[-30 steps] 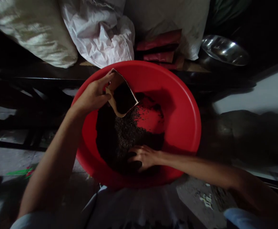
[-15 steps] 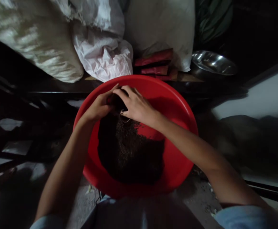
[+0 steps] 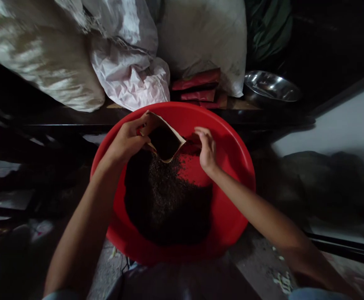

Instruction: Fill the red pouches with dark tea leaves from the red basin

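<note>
Drawn back from the mouth of the paper bag (image 3: 154,122) since the earlier frame, the right hand (image 3: 207,152) stands apart from it, loosely curled, nothing visible within. Left thumb and fingers clamp the rim, the left hand (image 3: 131,139) presumably keeping the mouth spread. Tilted between both hands, the bag hangs inside the red tub (image 3: 238,183), likely so strays rejoin the dark grains (image 3: 166,200) below.

A round red basin (image 3: 232,150) has dark, grainy loose material (image 3: 169,200) heaped over its floor, deepest-looking toward the basin's near and left sides. Above the basin's far-left part, a brown paper bag (image 3: 157,123) tilts, mouth open, its interior dark.
</note>
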{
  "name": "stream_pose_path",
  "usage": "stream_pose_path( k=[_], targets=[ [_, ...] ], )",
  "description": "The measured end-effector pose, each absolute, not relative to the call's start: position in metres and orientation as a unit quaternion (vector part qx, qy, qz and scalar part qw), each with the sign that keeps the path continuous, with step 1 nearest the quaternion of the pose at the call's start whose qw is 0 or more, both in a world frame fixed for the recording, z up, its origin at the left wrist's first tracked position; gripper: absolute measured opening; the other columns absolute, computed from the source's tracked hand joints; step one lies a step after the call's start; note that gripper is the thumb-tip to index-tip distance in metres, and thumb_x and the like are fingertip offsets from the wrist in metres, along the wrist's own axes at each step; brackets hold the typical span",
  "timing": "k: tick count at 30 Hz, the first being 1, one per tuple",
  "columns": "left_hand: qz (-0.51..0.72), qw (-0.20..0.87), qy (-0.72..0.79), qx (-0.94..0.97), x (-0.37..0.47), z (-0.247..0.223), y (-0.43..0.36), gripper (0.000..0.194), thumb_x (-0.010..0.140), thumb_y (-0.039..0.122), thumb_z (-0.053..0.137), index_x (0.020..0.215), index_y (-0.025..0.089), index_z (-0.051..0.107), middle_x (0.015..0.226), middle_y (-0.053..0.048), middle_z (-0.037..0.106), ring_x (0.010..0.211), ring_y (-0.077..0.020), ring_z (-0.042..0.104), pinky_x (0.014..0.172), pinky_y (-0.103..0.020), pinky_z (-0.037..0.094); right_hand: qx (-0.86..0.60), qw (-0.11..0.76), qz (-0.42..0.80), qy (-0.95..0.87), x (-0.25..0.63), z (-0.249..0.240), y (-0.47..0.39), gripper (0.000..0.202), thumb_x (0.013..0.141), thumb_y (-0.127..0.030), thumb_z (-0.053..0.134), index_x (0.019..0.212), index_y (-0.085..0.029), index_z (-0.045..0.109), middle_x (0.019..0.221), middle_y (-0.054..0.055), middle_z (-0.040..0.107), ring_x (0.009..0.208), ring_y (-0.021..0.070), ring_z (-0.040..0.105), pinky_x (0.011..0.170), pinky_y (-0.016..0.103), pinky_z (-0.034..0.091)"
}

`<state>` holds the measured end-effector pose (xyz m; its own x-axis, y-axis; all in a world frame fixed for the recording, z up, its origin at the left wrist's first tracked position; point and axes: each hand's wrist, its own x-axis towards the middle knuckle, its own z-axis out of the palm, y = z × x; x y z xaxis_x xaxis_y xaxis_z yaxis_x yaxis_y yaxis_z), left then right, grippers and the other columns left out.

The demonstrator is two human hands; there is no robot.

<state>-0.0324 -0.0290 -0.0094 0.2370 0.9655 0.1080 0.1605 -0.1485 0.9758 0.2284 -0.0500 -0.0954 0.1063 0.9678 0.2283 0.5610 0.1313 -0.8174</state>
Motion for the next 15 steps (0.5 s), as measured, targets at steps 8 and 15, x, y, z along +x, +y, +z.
stream_pose_path(
  k=[8, 15],
  targets=[
    [0.427, 0.497, 0.450, 0.607, -0.032, -0.023, -0.013, 0.083, 0.069, 0.014, 0.076, 0.150, 0.020, 0.062, 0.121, -0.008, 0.078, 0.092, -0.0238, 0.075, 0.063, -0.028, 0.067, -0.680, -0.065, 0.442, -0.582, 0.222, -0.187, -0.208, 0.100, 0.077, -0.070, 0.082, 0.158, -0.018, 0.053, 0.158, 0.028, 0.051, 0.144, 0.0521, 0.053, 0.109, 0.067, 0.048],
    [0.433, 0.497, 0.429, 0.618, -0.021, -0.026, -0.017, 0.079, 0.072, 0.014, 0.070, 0.150, 0.021, 0.061, 0.129, -0.008, 0.075, 0.111, -0.0305, 0.075, 0.080, -0.039, 0.070, -0.703, -0.068, 0.411, -0.576, 0.189, -0.186, -0.228, 0.099, 0.075, -0.056, 0.090, 0.161, -0.025, 0.052, 0.166, 0.021, 0.041, 0.146, 0.0458, 0.053, 0.112, 0.052, 0.052]
  ],
)
